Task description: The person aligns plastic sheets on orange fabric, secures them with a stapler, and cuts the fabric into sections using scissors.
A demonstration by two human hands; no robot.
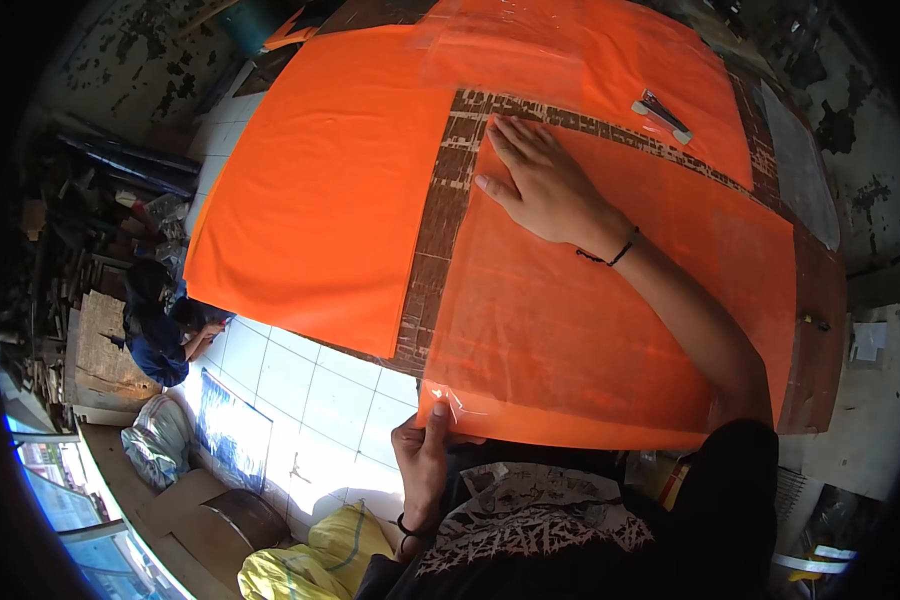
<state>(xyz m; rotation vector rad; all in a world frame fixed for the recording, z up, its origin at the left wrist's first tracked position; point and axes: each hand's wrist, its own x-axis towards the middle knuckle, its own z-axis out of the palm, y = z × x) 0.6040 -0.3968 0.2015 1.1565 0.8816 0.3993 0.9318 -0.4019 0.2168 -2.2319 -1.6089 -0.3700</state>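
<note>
An orange fabric sheet under clear plastic film (pixel 570 330) lies in front of me on the brown, worn tabletop (pixel 432 230). My left hand (pixel 425 462) grips its near left corner, thumb on top and fingers underneath, where the film shines. Flat on the far left part of the same sheet rests my right hand (pixel 545 185), fingers stretched out and holding nothing. To the left lies a plain orange fabric piece (pixel 320 190), a strip of bare tabletop between the two. More orange fabric (pixel 650 60) is spread at the far side, partly under clear film.
A small dark and pale hand tool (pixel 662 117) sits on the far fabric. Another person (pixel 158 330) is low down beyond the table's left edge. A yellow sack (pixel 320 560), a pale sack (pixel 157 440) and stacked wood (pixel 100 350) stand about the tiled floor (pixel 310 410).
</note>
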